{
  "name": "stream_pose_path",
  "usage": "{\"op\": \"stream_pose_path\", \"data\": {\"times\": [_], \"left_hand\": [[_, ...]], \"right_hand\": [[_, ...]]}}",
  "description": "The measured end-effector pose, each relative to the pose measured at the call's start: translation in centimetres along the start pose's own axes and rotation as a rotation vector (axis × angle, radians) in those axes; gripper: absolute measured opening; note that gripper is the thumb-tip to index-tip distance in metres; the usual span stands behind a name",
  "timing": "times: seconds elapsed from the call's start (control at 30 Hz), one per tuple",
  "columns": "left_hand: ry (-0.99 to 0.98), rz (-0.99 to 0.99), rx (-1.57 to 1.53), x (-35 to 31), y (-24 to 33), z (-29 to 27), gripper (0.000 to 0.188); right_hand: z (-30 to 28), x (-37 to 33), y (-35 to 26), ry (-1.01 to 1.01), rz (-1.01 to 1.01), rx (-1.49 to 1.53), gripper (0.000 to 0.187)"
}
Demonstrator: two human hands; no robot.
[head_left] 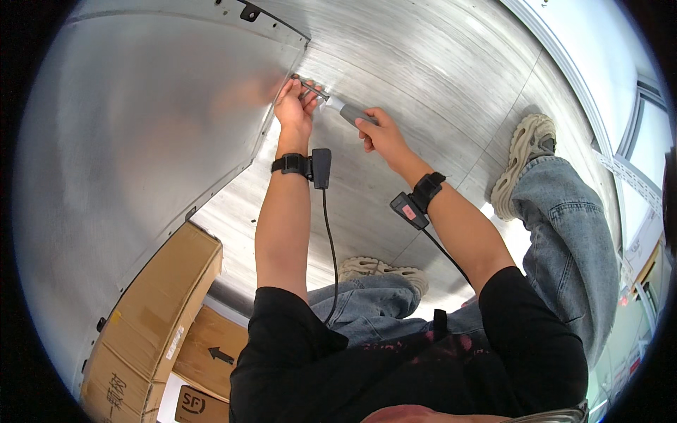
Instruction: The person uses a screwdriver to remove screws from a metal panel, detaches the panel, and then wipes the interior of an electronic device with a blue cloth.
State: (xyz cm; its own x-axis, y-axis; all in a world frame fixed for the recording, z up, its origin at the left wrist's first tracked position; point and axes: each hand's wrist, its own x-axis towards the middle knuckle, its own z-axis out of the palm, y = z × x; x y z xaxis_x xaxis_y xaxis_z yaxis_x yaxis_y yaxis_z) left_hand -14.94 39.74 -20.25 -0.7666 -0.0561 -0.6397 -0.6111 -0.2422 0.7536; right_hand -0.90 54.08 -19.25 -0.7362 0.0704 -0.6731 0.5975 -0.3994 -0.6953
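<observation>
A screwdriver [343,108] with a grey and white handle slants across the upper middle, its thin shaft pointing up and left. My right hand [385,135] is closed around the rear of that handle. Close to the tip, my left hand [293,111] has its fingers curled about the shaft. The tip meets the edge of a large grey metal panel [162,134], near its upper right corner. My left fingers hide whatever fastener may be there. The panel's smooth face reflects my hand faintly.
Brown cardboard boxes [159,310] stand against the panel at lower left. A small black bracket [249,12] sits on the panel's top edge. My shoes [523,158] and legs rest on the pale wood-look floor [437,77]. Cables run from black wrist-worn devices [321,168]. A white frame [585,92] borders the right.
</observation>
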Motion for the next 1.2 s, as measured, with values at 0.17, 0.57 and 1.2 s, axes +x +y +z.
{"op": "stream_pose_path", "data": {"times": [0.17,0.57,1.2], "left_hand": [[0.017,0.0,-0.03,0.5,0.0,0.0,0.021],[-0.027,-0.008,-0.145,1.2,-0.4,-1.2,0.022],[0.001,0.012,-0.134,0.9,0.0,-0.3,0.023]], "right_hand": [[-0.1,0.2,-0.5,-0.006,0.012,0.027,0.032],[-0.6,0.5,-1.3,-0.137,0.158,0.214,0.029],[0.9,0.3,-0.1,0.078,-0.09,-0.23,0.043]]}}
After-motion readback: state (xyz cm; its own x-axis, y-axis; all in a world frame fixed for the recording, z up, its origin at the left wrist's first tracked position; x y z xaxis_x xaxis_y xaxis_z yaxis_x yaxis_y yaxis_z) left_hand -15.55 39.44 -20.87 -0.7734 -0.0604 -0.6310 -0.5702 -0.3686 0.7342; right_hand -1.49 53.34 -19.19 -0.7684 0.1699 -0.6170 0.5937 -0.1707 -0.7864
